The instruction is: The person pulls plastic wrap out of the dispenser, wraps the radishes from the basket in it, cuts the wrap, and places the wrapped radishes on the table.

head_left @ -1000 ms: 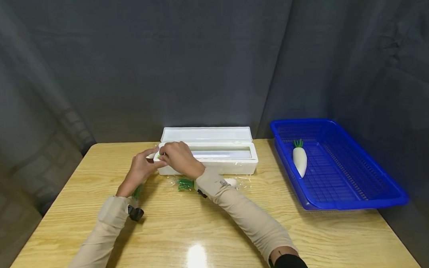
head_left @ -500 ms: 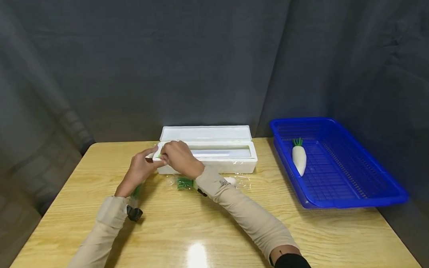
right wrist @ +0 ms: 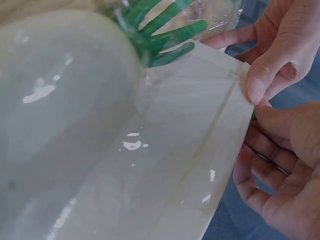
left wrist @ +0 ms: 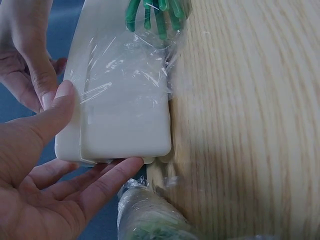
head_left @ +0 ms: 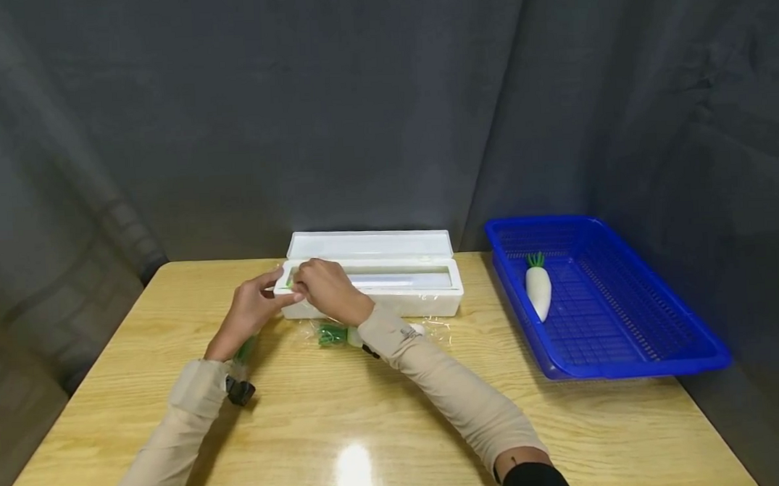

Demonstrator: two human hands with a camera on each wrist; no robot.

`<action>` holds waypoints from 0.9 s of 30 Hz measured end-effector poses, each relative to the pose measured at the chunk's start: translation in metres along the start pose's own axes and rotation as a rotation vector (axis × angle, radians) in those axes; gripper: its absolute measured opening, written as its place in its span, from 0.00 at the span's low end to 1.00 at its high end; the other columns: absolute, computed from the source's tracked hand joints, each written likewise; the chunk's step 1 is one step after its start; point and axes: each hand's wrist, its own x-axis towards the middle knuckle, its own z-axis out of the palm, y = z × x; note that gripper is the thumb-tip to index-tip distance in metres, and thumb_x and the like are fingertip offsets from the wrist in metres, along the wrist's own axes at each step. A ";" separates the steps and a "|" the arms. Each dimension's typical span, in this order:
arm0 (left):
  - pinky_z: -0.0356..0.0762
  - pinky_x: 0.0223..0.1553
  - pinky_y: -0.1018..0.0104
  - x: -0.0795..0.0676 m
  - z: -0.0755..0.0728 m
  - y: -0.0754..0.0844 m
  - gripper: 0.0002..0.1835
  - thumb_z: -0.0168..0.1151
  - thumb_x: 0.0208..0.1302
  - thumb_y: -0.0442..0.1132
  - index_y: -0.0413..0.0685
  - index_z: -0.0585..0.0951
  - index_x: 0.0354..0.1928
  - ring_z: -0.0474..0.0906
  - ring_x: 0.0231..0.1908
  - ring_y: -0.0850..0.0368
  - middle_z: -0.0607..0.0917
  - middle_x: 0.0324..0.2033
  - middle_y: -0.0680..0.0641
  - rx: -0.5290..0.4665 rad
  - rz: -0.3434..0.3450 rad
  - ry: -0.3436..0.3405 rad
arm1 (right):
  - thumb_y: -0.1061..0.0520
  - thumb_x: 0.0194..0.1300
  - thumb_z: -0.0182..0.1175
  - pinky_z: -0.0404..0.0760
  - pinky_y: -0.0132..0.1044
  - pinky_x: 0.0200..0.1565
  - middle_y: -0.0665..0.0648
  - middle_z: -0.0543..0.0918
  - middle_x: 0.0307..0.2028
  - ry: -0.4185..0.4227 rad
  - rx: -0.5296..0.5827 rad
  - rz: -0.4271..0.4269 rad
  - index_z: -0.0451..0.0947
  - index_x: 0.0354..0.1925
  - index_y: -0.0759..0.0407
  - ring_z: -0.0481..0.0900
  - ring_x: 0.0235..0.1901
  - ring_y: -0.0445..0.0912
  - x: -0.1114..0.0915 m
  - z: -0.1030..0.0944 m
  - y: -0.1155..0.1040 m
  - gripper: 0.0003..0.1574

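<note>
A white cling film dispenser (head_left: pixel 366 302) stands near the table's back edge with its lid (head_left: pixel 370 244) raised and a pale film roll in its slot. My left hand (head_left: pixel 250 311) grips its left end, thumb on the top corner and fingers under the end, as the left wrist view shows. My right hand (head_left: pixel 329 290) reaches over that same end; its curled fingertips pinch a small green piece (right wrist: pixel 254 115), mostly hidden by the fingers. A white radish with green leaves (head_left: pixel 332 335), wrapped in clear film, lies in front of the dispenser, partly under my right forearm.
Another film-wrapped radish (left wrist: pixel 155 215) lies beside my left wrist. To the right stands a blue plastic basket (head_left: pixel 630 368), with one bare white radish (head_left: pixel 538 293) against its left side. A dark curtain (head_left: pixel 371 113) hangs behind the wooden table (head_left: pixel 293 436).
The head view has shifted slightly. Both hands stay at the dispenser's left end, with hardly any visible movement of the fingers.
</note>
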 end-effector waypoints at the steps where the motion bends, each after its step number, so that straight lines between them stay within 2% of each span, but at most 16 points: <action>1: 0.80 0.29 0.73 0.000 0.000 0.000 0.41 0.76 0.65 0.39 0.30 0.69 0.74 0.87 0.49 0.33 0.77 0.66 0.27 -0.004 -0.001 0.010 | 0.66 0.74 0.60 0.64 0.29 0.30 0.48 0.71 0.22 0.002 0.006 -0.006 0.67 0.19 0.50 0.65 0.26 0.40 -0.001 0.000 0.001 0.27; 2: 0.80 0.28 0.73 0.000 0.001 -0.001 0.40 0.76 0.65 0.38 0.29 0.69 0.73 0.87 0.49 0.33 0.77 0.65 0.27 -0.006 -0.002 0.015 | 0.67 0.74 0.59 0.62 0.29 0.31 0.48 0.68 0.22 0.000 0.012 -0.008 0.66 0.19 0.51 0.63 0.26 0.40 -0.002 0.000 0.003 0.27; 4: 0.81 0.29 0.73 0.001 0.003 -0.001 0.40 0.76 0.65 0.38 0.29 0.69 0.73 0.87 0.48 0.33 0.77 0.66 0.27 -0.012 -0.003 0.014 | 0.64 0.76 0.59 0.64 0.30 0.31 0.49 0.70 0.22 -0.007 0.021 -0.008 0.71 0.19 0.53 0.65 0.26 0.41 -0.007 -0.001 0.007 0.26; 7: 0.83 0.30 0.71 0.002 0.006 0.000 0.40 0.76 0.65 0.38 0.30 0.69 0.73 0.88 0.47 0.34 0.78 0.64 0.27 -0.020 -0.005 0.012 | 0.59 0.77 0.62 0.72 0.33 0.33 0.50 0.77 0.24 -0.007 0.021 -0.003 0.82 0.24 0.56 0.73 0.28 0.43 -0.015 -0.004 0.015 0.20; 9: 0.84 0.30 0.68 0.003 0.005 0.001 0.39 0.76 0.65 0.38 0.30 0.69 0.73 0.88 0.47 0.34 0.79 0.64 0.28 -0.020 -0.010 0.008 | 0.57 0.76 0.64 0.78 0.37 0.35 0.52 0.82 0.26 -0.004 0.026 -0.005 0.86 0.28 0.58 0.78 0.31 0.45 -0.020 -0.006 0.019 0.17; 13: 0.86 0.32 0.61 0.002 0.002 0.002 0.39 0.76 0.65 0.38 0.31 0.70 0.73 0.88 0.48 0.34 0.78 0.65 0.28 -0.007 -0.025 0.021 | 0.57 0.75 0.64 0.83 0.43 0.38 0.54 0.85 0.29 0.016 0.038 -0.036 0.87 0.30 0.59 0.83 0.34 0.50 -0.024 -0.009 0.023 0.14; 18: 0.88 0.35 0.56 0.002 0.003 0.001 0.40 0.75 0.66 0.39 0.32 0.68 0.74 0.87 0.49 0.34 0.77 0.66 0.28 -0.007 -0.032 0.008 | 0.58 0.75 0.64 0.83 0.43 0.39 0.54 0.86 0.29 0.019 0.042 -0.041 0.88 0.32 0.60 0.83 0.36 0.50 -0.031 -0.012 0.027 0.13; 21: 0.87 0.36 0.59 0.001 0.004 0.001 0.41 0.75 0.66 0.40 0.32 0.68 0.75 0.86 0.51 0.33 0.76 0.68 0.29 -0.001 -0.036 0.007 | 0.58 0.75 0.64 0.83 0.43 0.40 0.54 0.86 0.30 0.027 0.045 -0.038 0.88 0.32 0.60 0.84 0.36 0.50 -0.037 -0.014 0.030 0.13; 27: 0.82 0.33 0.73 0.001 0.003 0.002 0.41 0.76 0.65 0.41 0.32 0.68 0.74 0.85 0.53 0.32 0.73 0.71 0.29 0.009 -0.037 0.018 | 0.58 0.76 0.63 0.85 0.42 0.41 0.55 0.87 0.31 0.062 0.025 -0.052 0.88 0.33 0.59 0.84 0.37 0.51 -0.053 -0.020 0.040 0.13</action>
